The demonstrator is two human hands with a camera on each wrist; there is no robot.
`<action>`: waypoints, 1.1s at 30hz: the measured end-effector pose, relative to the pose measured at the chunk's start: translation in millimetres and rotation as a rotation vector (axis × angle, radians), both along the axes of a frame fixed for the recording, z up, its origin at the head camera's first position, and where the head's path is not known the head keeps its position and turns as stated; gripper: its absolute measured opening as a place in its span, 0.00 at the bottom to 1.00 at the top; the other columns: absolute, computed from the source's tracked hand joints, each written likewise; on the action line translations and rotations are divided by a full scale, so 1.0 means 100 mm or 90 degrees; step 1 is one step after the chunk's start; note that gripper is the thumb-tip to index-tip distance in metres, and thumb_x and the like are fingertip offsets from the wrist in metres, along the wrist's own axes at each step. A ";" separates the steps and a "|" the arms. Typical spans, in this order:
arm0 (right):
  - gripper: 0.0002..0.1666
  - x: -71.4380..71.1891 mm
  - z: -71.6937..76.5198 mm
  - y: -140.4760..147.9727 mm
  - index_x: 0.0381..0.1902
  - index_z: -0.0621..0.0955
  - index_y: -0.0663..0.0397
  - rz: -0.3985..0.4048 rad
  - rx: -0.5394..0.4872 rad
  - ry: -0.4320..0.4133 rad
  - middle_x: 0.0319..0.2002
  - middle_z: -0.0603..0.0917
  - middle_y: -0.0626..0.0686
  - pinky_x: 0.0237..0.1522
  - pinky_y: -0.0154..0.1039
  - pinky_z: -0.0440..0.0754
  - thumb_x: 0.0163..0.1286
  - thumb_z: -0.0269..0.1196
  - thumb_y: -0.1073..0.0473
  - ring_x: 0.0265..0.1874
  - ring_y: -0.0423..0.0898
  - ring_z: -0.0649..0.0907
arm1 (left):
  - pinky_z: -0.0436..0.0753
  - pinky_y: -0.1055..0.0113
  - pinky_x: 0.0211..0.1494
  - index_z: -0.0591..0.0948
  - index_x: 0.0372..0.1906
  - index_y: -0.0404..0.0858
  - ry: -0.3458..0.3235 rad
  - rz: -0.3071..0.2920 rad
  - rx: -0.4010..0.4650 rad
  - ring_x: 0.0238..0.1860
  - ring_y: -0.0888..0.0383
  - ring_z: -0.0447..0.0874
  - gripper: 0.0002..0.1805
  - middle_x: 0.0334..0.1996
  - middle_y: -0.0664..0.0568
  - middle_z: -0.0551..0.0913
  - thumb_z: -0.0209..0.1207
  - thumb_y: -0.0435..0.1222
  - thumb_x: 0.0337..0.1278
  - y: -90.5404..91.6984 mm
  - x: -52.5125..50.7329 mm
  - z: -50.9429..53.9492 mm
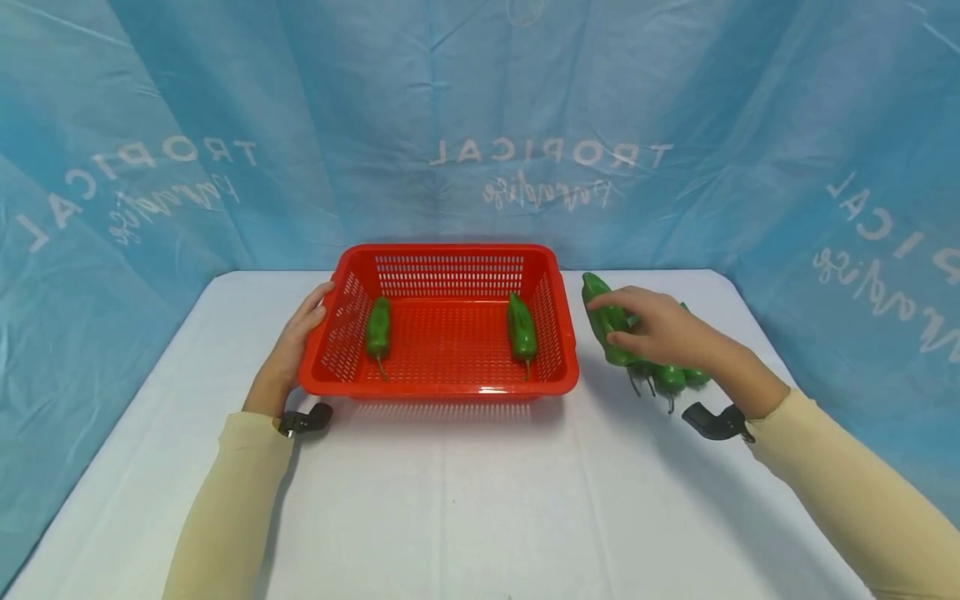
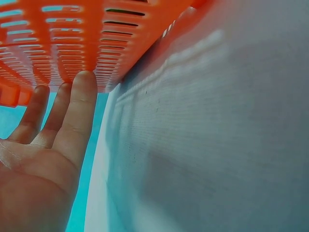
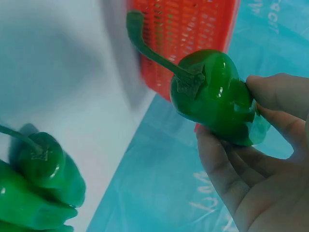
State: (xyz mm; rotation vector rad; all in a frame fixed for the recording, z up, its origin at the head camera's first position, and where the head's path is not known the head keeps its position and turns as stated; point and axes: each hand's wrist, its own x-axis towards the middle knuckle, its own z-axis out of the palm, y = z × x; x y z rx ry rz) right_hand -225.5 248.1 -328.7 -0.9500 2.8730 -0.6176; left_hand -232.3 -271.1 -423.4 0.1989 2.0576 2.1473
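My right hand (image 1: 647, 323) pinches a green pepper (image 3: 207, 96) between thumb and fingers, lifted to the right of the red plastic basket (image 1: 442, 389). The pepper's stem points back toward me in the head view. At the basket's left side, my left hand (image 1: 296, 333) touches the outer wall with extended fingers (image 2: 82, 104). Inside the basket one green pepper (image 1: 378, 327) lies at the left and another pepper (image 1: 521, 329) at the right, both with stems toward me. Several more peppers (image 1: 670, 379) lie in a group under and beside my right hand, partly hidden by it.
A white cloth (image 1: 450, 500) covers the table. Blue printed curtains (image 1: 480, 100) hang close behind the table's back edge and along both sides. Each wrist wears a black camera strap, the right one (image 1: 716, 422) hanging near the pepper group.
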 end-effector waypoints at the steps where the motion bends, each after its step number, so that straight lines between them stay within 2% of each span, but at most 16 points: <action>1: 0.29 0.02 0.01 0.00 0.62 0.76 0.54 0.006 -0.005 0.000 0.57 0.80 0.59 0.44 0.49 0.87 0.63 0.67 0.66 0.49 0.53 0.82 | 0.86 0.69 0.51 0.54 0.78 0.60 0.001 -0.001 -0.001 0.60 0.61 0.74 0.29 0.70 0.54 0.62 0.40 0.48 0.76 0.00 0.00 0.00; 6: 0.29 0.09 0.07 -0.04 0.63 0.76 0.53 0.028 -0.021 0.001 0.57 0.80 0.58 0.44 0.47 0.88 0.63 0.67 0.66 0.50 0.53 0.82 | 0.86 0.69 0.51 0.53 0.78 0.60 0.003 -0.003 -0.012 0.59 0.62 0.75 0.30 0.71 0.52 0.61 0.41 0.48 0.76 0.00 0.01 0.00; 12: 0.29 0.11 0.12 -0.07 0.63 0.76 0.53 0.029 -0.021 -0.009 0.58 0.80 0.57 0.46 0.49 0.88 0.63 0.67 0.66 0.53 0.53 0.82 | 0.86 0.69 0.51 0.53 0.78 0.60 -0.003 0.001 -0.011 0.59 0.62 0.75 0.30 0.72 0.51 0.60 0.41 0.49 0.76 -0.01 0.01 -0.01; 21: 0.30 0.10 0.17 -0.14 0.64 0.76 0.53 0.045 -0.017 -0.008 0.59 0.79 0.57 0.44 0.46 0.88 0.63 0.68 0.65 0.53 0.53 0.82 | 0.86 0.68 0.51 0.53 0.78 0.58 0.013 -0.005 0.000 0.59 0.61 0.76 0.29 0.70 0.54 0.63 0.41 0.47 0.76 -0.01 0.01 0.03; 27: 0.29 0.06 0.25 -0.26 0.64 0.76 0.51 0.051 -0.001 -0.033 0.60 0.79 0.56 0.45 0.45 0.88 0.65 0.66 0.65 0.56 0.52 0.80 | 0.86 0.68 0.51 0.53 0.78 0.58 0.014 -0.008 0.015 0.58 0.60 0.76 0.29 0.69 0.54 0.64 0.40 0.47 0.76 -0.01 0.00 0.01; 33: 0.29 0.05 0.33 -0.41 0.64 0.76 0.49 0.070 0.020 -0.056 0.61 0.78 0.54 0.47 0.45 0.88 0.66 0.66 0.64 0.57 0.51 0.80 | 0.86 0.68 0.51 0.53 0.78 0.59 0.013 -0.003 -0.005 0.60 0.60 0.75 0.29 0.71 0.53 0.62 0.40 0.48 0.76 0.00 0.00 -0.01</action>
